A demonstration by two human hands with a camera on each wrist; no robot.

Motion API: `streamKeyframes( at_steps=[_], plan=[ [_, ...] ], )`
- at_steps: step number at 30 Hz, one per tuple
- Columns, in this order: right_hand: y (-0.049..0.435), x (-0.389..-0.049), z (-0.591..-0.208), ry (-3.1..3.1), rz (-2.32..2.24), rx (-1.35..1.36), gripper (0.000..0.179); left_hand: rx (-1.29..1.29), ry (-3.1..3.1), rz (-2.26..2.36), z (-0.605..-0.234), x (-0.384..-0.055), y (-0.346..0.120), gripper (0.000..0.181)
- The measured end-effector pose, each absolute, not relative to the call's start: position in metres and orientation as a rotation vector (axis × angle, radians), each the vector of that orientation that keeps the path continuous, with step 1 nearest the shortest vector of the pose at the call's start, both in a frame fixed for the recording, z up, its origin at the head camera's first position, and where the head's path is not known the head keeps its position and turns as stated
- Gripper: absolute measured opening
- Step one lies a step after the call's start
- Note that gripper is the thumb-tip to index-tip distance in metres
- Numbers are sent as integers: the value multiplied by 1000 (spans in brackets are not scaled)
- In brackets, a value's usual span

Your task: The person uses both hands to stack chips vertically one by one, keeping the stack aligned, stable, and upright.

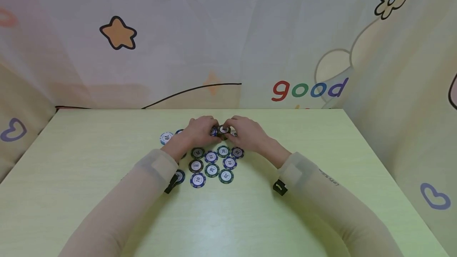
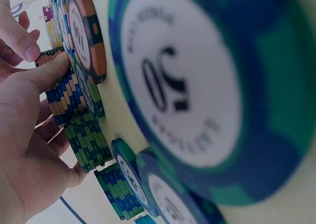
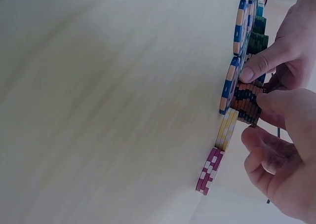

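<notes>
Both hands meet at a row of stacked poker chips at the far part of the table. My right hand (image 1: 248,133) grips a stack of brown-and-black poker chips (image 3: 248,104) with thumb and fingers, seen closely in the right wrist view. Just left of it, my left hand (image 1: 200,131) curls round a blue-and-tan stack (image 2: 65,101), its thumb in front and fingers behind. Along the same row stands a green stack (image 2: 88,141), beside the left fingers. Beyond the right hand's stack are a short yellow stack (image 3: 226,129) and a purple stack (image 3: 210,171).
Several loose poker chips lie flat nearer the person, including a 100 chip (image 1: 196,165), a green 20 chip (image 1: 226,176) and a blue 10 chip (image 1: 198,180). A pale 10 chip (image 1: 166,137) lies left of the left hand. A printed curtain (image 1: 200,43) hangs behind the table.
</notes>
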State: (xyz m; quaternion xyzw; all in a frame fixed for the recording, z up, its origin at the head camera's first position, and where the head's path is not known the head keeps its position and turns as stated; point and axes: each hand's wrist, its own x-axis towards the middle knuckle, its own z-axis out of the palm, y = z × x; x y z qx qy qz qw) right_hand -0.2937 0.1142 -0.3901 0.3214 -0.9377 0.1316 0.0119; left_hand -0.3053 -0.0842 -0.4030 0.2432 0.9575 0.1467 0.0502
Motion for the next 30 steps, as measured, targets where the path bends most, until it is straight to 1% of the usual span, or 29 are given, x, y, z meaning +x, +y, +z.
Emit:
streamKeyframes(
  at_steps=[8,17,23,27,30],
  plan=[
    [113,-293,-389,-2924,376,987,29,746,2923,430,-403,-305,-84,41],
    [110,-292,-389,-2915,365,971,28,742,2923,428,-403,-305,-84,42],
    [112,-289,-386,-2937,383,895,34,751,2922,426,-402,-305,-83,42],
    [115,-285,-384,-2972,407,853,28,751,2912,428,-402,-305,-83,42],
    [117,-282,-383,-3009,380,894,21,763,2902,427,-402,-305,-85,42]
  ],
)
